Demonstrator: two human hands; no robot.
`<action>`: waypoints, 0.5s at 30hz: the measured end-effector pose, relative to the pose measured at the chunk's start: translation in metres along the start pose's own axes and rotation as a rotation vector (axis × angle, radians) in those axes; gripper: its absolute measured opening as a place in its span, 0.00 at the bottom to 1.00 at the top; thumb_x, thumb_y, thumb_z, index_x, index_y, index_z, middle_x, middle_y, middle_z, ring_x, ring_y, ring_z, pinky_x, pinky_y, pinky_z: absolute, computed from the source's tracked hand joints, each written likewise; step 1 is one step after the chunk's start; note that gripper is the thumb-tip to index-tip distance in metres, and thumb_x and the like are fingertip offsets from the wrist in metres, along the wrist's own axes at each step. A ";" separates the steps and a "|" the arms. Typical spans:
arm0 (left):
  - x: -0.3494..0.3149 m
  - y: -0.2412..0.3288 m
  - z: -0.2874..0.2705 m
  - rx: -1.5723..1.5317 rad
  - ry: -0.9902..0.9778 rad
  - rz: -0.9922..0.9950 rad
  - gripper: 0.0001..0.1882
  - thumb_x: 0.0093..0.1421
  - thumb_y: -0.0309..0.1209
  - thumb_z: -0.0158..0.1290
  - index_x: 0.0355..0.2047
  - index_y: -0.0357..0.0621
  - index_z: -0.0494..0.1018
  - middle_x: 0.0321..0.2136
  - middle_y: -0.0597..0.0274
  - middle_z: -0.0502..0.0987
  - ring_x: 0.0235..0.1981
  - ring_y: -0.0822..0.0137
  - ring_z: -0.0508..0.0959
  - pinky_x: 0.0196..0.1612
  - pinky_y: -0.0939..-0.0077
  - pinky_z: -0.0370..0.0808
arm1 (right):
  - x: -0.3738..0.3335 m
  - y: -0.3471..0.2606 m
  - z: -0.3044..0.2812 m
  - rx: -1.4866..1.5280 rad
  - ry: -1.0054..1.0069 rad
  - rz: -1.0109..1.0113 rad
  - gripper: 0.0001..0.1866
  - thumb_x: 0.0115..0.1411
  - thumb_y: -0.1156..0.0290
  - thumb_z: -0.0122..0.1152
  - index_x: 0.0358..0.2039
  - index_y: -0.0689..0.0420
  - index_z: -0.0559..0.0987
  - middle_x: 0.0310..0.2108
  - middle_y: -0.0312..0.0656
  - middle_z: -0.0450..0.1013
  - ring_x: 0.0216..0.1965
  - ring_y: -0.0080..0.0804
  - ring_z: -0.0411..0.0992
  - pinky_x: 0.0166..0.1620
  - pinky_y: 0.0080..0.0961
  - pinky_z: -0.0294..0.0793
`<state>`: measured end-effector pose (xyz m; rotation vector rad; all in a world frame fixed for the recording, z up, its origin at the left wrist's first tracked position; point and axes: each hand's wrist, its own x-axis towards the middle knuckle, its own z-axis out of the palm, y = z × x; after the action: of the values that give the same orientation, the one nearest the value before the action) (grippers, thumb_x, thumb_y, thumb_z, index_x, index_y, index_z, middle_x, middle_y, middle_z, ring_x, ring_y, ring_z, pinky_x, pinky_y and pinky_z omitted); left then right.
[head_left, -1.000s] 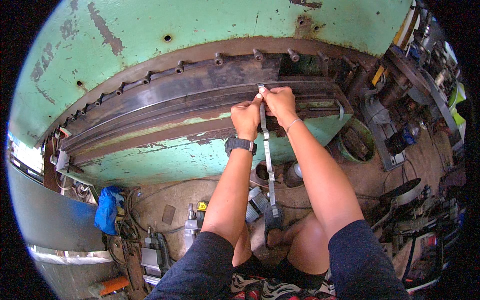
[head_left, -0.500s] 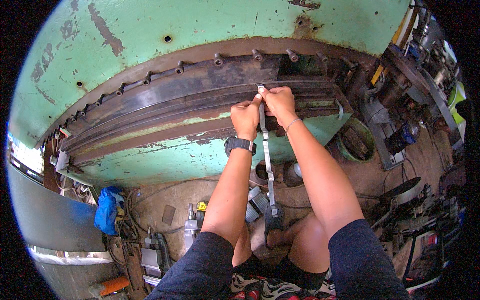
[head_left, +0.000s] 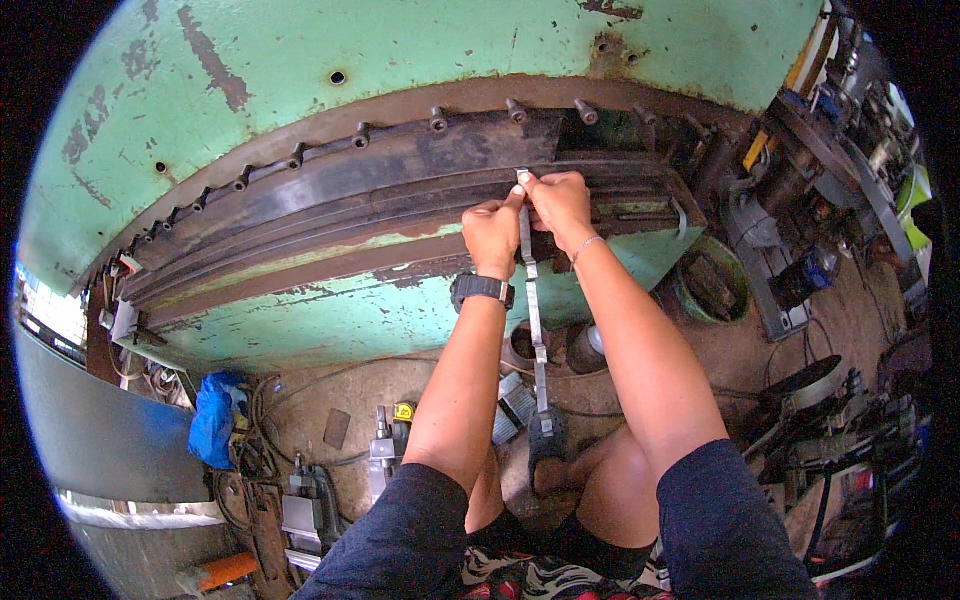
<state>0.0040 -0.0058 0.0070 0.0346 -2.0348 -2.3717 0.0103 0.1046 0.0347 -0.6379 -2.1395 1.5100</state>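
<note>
A long narrow metal strip point(head_left: 533, 300), grey and bent at several places along its length, runs from the machine's bed toward me. Its far end reaches the dark die edge under the upper blade point(head_left: 400, 150). My right hand point(head_left: 562, 208) pinches the strip near that end, thumb on top. Close against it, my left hand point(head_left: 492, 235) grips the strip from the left side, its thumb meeting the right hand. The strip's near end appears over my dark shoe point(head_left: 546, 440); whether they touch I cannot tell.
A large green press machine point(head_left: 320, 325) fills the far side, with a row of bolts along its beam. On the floor are a yellow tape measure point(head_left: 404, 412), a blue cloth or bag point(head_left: 212, 420), metal blocks point(head_left: 383, 455) and a round bin point(head_left: 715, 285). Tools crowd the right.
Almost nothing differs. Both hands keep their hold on the strip at the die, and the view has shifted only slightly.
</note>
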 end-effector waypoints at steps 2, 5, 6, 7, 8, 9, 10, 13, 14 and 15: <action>0.000 0.001 -0.002 -0.008 0.001 0.001 0.21 0.62 0.39 0.66 0.17 0.40 0.75 0.16 0.68 0.72 0.14 0.75 0.67 0.16 0.76 0.61 | -0.001 -0.003 0.001 0.017 -0.006 0.007 0.20 0.57 0.55 0.73 0.24 0.62 0.85 0.21 0.50 0.80 0.21 0.41 0.81 0.26 0.37 0.80; 0.000 0.001 -0.002 -0.007 0.003 0.045 0.21 0.63 0.40 0.65 0.18 0.40 0.75 0.17 0.68 0.73 0.15 0.75 0.68 0.17 0.77 0.63 | -0.002 -0.011 0.002 0.064 -0.024 0.042 0.19 0.57 0.57 0.74 0.27 0.64 0.85 0.24 0.49 0.81 0.23 0.41 0.81 0.24 0.38 0.82; -0.001 0.000 -0.002 0.017 0.011 0.071 0.21 0.64 0.39 0.65 0.19 0.40 0.76 0.17 0.68 0.73 0.16 0.75 0.69 0.17 0.77 0.63 | -0.004 -0.013 0.000 0.072 -0.046 0.050 0.19 0.57 0.58 0.73 0.27 0.64 0.85 0.24 0.49 0.81 0.23 0.40 0.81 0.24 0.38 0.82; -0.003 -0.002 -0.005 0.042 0.027 0.095 0.20 0.64 0.39 0.64 0.20 0.40 0.76 0.17 0.68 0.73 0.16 0.76 0.69 0.18 0.78 0.63 | -0.007 -0.014 -0.001 0.079 -0.076 0.060 0.19 0.58 0.58 0.73 0.28 0.64 0.85 0.25 0.48 0.81 0.24 0.39 0.81 0.24 0.38 0.82; -0.003 -0.003 -0.008 0.000 -0.027 0.071 0.19 0.65 0.39 0.64 0.21 0.39 0.76 0.18 0.68 0.73 0.17 0.76 0.70 0.18 0.79 0.64 | -0.009 -0.016 -0.002 0.086 -0.106 0.070 0.18 0.58 0.58 0.73 0.28 0.64 0.85 0.25 0.47 0.81 0.24 0.38 0.81 0.24 0.37 0.82; -0.002 -0.003 -0.012 -0.043 -0.080 0.049 0.18 0.65 0.38 0.63 0.23 0.39 0.76 0.19 0.68 0.74 0.17 0.77 0.70 0.18 0.79 0.64 | -0.010 -0.019 -0.006 0.096 -0.147 0.082 0.19 0.59 0.57 0.72 0.29 0.64 0.84 0.26 0.45 0.81 0.23 0.36 0.81 0.24 0.35 0.82; -0.004 -0.001 -0.014 -0.088 -0.137 0.024 0.17 0.66 0.38 0.62 0.25 0.39 0.77 0.20 0.68 0.75 0.18 0.77 0.70 0.19 0.79 0.64 | -0.011 -0.023 -0.009 0.092 -0.159 0.127 0.20 0.61 0.55 0.71 0.30 0.62 0.84 0.27 0.44 0.81 0.23 0.33 0.80 0.25 0.35 0.82; -0.017 0.001 -0.030 -0.146 -0.291 -0.133 0.11 0.66 0.33 0.60 0.34 0.36 0.79 0.23 0.68 0.76 0.20 0.77 0.73 0.21 0.80 0.68 | -0.018 -0.020 -0.020 0.106 -0.262 0.110 0.22 0.64 0.50 0.68 0.33 0.60 0.84 0.28 0.40 0.80 0.26 0.31 0.78 0.33 0.34 0.81; -0.022 0.004 -0.034 -0.148 -0.325 -0.166 0.10 0.66 0.32 0.60 0.35 0.36 0.79 0.24 0.68 0.77 0.20 0.76 0.73 0.21 0.80 0.69 | -0.022 -0.020 -0.024 0.120 -0.279 0.108 0.22 0.64 0.50 0.67 0.34 0.60 0.83 0.29 0.40 0.80 0.27 0.31 0.78 0.34 0.34 0.81; -0.027 0.006 -0.036 -0.090 -0.329 -0.165 0.08 0.66 0.29 0.59 0.38 0.35 0.79 0.25 0.65 0.79 0.21 0.75 0.76 0.24 0.81 0.74 | -0.027 -0.020 -0.027 0.134 -0.294 0.106 0.22 0.65 0.49 0.66 0.35 0.60 0.83 0.31 0.40 0.80 0.28 0.31 0.78 0.35 0.33 0.80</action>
<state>0.0315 -0.0418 0.0081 -0.2113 -2.1263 -2.7261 0.0454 0.1031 0.0592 -0.5156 -2.2187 1.8873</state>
